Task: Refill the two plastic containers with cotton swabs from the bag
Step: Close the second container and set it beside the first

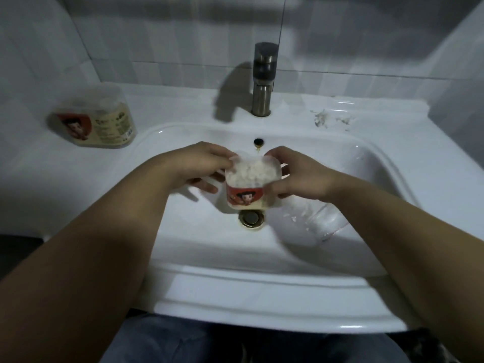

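A clear container (250, 183), red-labelled and packed with white cotton swabs (250, 172), is gripped over the sink (314, 260) by left hand (201, 166) and right hand (301, 176). Second container (100, 119) stands on the counter, left.

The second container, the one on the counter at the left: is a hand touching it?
No. The second container stands alone on the counter, while both hands hold the other container over the sink basin.

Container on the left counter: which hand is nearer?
Left. The left hand grips the held container over the basin, on the side toward the counter container; the right hand grips the far side.
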